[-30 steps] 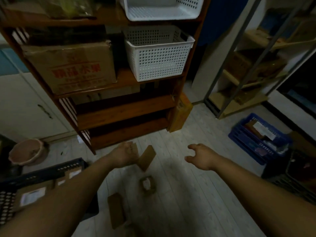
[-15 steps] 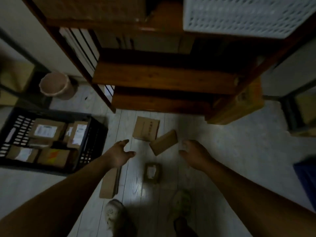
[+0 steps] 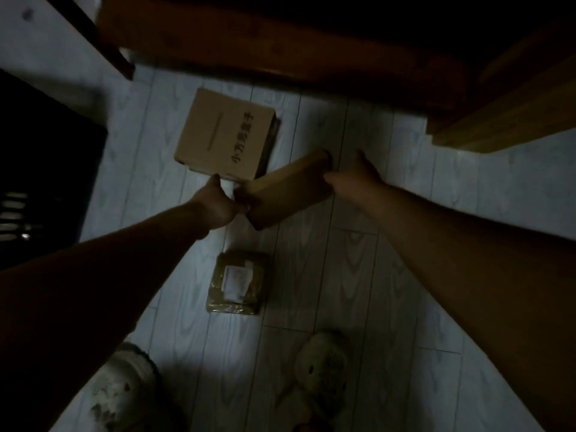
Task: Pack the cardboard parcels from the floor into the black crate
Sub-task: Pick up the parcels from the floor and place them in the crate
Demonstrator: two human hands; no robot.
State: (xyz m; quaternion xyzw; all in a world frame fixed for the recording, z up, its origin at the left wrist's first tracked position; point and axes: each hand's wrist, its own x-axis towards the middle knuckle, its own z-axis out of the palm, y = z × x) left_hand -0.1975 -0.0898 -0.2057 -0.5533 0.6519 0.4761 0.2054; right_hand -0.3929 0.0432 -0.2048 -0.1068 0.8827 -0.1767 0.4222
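Observation:
A plain brown cardboard parcel [image 3: 286,191] lies tilted on the pale floor, and both my hands are on it. My left hand [image 3: 218,202] grips its near-left end, fingers curled at the corner. My right hand [image 3: 355,176] holds its far-right end. Just beyond it lies a flat cardboard box with printed characters [image 3: 224,135]. A small taped parcel with a white label [image 3: 238,282] rests closer to me. The black crate [image 3: 46,169] shows only as a dark shape at the left edge, its contents hidden.
A wooden shelf unit [image 3: 280,42] overhangs the top of the view, and a leaning wooden piece [image 3: 505,120] stands at the right. My two shoes [image 3: 124,388] [image 3: 321,366] stand at the bottom. The scene is very dim.
I have bent lower toward the floor. Both hands moved in from open air and closed on the two ends of the brown parcel. The crate has slid almost out of view to the left.

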